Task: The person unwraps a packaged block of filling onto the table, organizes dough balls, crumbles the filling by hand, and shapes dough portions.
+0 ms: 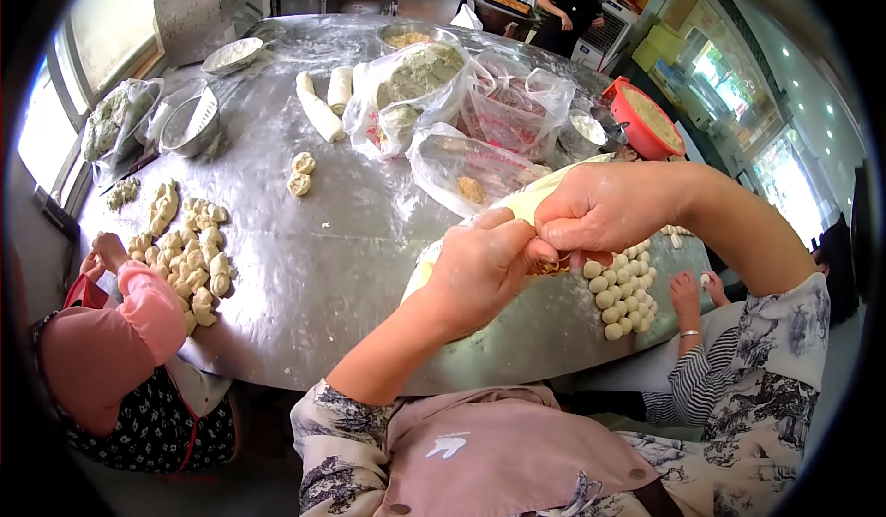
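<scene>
Okay, your left hand and right hand are pinched nearly closed together on brown shreds, mostly hidden, likely to contain them, with dough balls at four o'clock, apparently for reach.

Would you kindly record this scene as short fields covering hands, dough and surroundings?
Hands: left hand and right hand, fingers bent and meeting
At fingertips: brownish shreds; anything else held is mostly hidden
Picture right: round dough balls, grouped on the metal table
Picture left: dough pieces, piled near another person's hand
Beyond hands: plastic bags, red bowl
</scene>
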`<state>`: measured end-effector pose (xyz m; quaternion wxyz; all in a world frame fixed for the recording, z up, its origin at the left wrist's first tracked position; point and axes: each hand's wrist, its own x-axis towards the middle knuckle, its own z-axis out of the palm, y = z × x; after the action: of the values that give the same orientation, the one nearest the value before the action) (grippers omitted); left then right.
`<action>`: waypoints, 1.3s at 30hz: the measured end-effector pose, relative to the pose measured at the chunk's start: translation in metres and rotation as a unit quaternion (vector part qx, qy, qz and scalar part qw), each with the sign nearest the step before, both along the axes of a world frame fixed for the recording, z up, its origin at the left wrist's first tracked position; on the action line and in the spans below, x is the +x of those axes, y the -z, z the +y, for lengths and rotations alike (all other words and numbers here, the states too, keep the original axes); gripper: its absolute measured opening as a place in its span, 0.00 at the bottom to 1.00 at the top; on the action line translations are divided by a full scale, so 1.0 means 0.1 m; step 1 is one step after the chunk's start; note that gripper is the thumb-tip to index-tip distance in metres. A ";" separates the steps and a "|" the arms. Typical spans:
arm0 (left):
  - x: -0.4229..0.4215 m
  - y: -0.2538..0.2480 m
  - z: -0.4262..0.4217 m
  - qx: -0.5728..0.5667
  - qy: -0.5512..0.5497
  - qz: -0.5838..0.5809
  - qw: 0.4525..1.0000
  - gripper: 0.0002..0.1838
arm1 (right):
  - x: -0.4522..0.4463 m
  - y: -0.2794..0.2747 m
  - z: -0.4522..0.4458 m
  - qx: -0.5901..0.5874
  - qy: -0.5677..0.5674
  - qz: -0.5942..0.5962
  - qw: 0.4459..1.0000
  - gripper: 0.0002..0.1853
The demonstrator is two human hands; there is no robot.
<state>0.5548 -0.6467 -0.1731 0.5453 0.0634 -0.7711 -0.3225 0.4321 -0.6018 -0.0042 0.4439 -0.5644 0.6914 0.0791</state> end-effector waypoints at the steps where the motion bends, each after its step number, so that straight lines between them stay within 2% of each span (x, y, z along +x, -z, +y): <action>1: 0.00 0.00 0.01 0.010 0.009 -0.010 1.000 0.08 | -0.02 0.01 0.01 -0.008 0.008 -0.007 1.000 0.15; 5: 0.04 -0.03 -0.03 0.021 0.061 -0.066 0.996 0.06 | -0.06 0.12 0.08 -0.152 -0.124 0.065 0.978 0.15; 9: 0.07 -0.07 -0.06 0.021 0.116 -0.104 0.988 0.04 | -0.06 0.17 0.14 -0.235 -0.171 0.104 0.951 0.12; 14: -0.03 0.06 0.02 -0.011 0.020 -0.059 0.998 0.07 | 0.03 0.23 0.17 -0.330 -0.195 0.177 0.907 0.14; 21: -0.11 0.04 0.10 -0.032 -0.087 0.004 0.996 0.10 | -0.02 0.24 0.14 -0.331 -0.087 0.181 0.922 0.14; 24: -0.11 0.05 0.06 -0.035 -0.142 0.092 0.985 0.11 | -0.19 0.25 0.12 -0.356 -0.014 0.159 0.921 0.14; 25: -0.06 0.03 0.06 -0.024 -0.158 0.090 0.983 0.11 | -0.28 0.25 0.11 -0.367 0.013 0.142 0.919 0.14; 26: -0.06 0.03 0.06 -0.019 -0.177 0.101 0.979 0.07 | -0.37 0.25 0.10 -0.379 0.040 0.127 0.916 0.14; 27: -0.09 0.03 0.07 -0.013 -0.195 0.111 0.974 0.04 | -0.47 0.26 0.09 -0.435 -0.034 0.135 0.890 0.11; 28: -0.12 0.01 0.09 -0.006 -0.209 0.121 0.970 0.03 | -0.37 0.19 0.07 -0.404 0.032 0.114 0.907 0.11; 30: -0.15 0.05 0.07 -0.020 -0.217 0.126 0.968 0.04 | -0.41 0.25 0.03 -0.408 0.056 0.072 0.908 0.12; 33: -0.08 -0.01 0.12 -0.029 -0.232 0.122 0.965 0.07 | -0.50 0.33 0.00 -0.481 -0.017 0.128 0.867 0.12; 39: 0.00 0.04 0.14 -0.029 -0.258 0.126 0.958 0.10 | -1.24 0.43 -0.11 -0.535 0.037 0.243 0.808 0.12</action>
<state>0.5550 -0.6331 -0.1767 0.7044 0.2027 -0.6627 -0.1538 0.3083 -0.6130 -0.0469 -0.1088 -0.6487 0.7301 -0.1853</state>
